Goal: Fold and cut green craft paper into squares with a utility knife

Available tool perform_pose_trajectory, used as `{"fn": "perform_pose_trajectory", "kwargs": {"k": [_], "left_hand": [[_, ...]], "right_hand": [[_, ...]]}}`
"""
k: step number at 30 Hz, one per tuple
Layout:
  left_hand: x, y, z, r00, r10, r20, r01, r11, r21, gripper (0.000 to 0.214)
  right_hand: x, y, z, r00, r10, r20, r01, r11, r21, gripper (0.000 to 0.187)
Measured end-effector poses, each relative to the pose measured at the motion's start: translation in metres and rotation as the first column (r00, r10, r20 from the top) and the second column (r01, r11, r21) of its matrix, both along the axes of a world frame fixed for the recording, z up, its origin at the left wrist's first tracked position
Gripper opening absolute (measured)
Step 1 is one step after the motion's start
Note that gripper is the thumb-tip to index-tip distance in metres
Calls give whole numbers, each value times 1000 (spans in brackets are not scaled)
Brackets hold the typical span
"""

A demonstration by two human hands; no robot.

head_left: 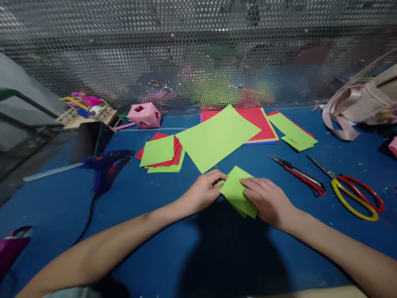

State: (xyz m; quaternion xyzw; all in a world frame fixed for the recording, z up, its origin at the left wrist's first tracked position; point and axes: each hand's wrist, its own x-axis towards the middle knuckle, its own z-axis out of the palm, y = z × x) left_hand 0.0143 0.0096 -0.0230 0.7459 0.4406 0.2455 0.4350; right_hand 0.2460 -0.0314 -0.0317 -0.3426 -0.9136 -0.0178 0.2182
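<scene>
A small folded green paper (235,188) lies on the blue table (155,231) in front of me. My left hand (203,191) pinches its left corner with curled fingers. My right hand (266,200) rests on top of its right side, fingers pressed flat on the fold. Just beyond them lies a large green sheet (217,136).
Stacks of green and red squares (161,154), a red and green paper pile (263,124), green strips (293,132), two scissors (299,174) (353,190) at right, a blue glue gun (105,165) at left, a pink paper cube (144,114), a pink bag (366,101), perforated metal wall behind.
</scene>
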Motion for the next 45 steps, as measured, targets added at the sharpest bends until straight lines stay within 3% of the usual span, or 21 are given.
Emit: {"fn": "perform_pose_trajectory", "kwargs": {"k": [5, 8, 12, 17, 23, 34, 39, 45], "left_hand": [[-6, 5, 8, 998, -11, 56, 25, 962, -272, 29], [-7, 6, 15, 994, 63, 84, -23, 910, -414, 41], [-5, 6, 19, 983, 164, 86, -103, 869, -485, 35], [-4, 7, 12, 995, 78, 67, -45, 914, -404, 30], [-6, 8, 9, 996, 22, -92, -31, 995, -91, 30], [-7, 4, -1, 973, -38, -228, 94, 967, 235, 30], [-7, 4, -3, 967, -81, -241, 149, 948, 281, 26], [-15, 11, 4, 969, -145, -198, 185, 962, 201, 24]], "right_hand": [[0, -3, 4, 999, 37, 9, -36, 998, -44, 29], [3, -4, 5, 998, 57, 33, -57, 998, -9, 28], [5, -3, 4, 995, 77, 66, -79, 996, 35, 27], [5, -3, 3, 988, 87, 127, -94, 994, 54, 28], [5, -3, 3, 979, 94, 183, -102, 994, 36, 28], [3, -5, 4, 985, 88, 151, -86, 996, -19, 27], [2, -7, 6, 980, 95, 175, -91, 995, -35, 23], [2, -10, 7, 986, 91, 139, -98, 994, 43, 24]]}}
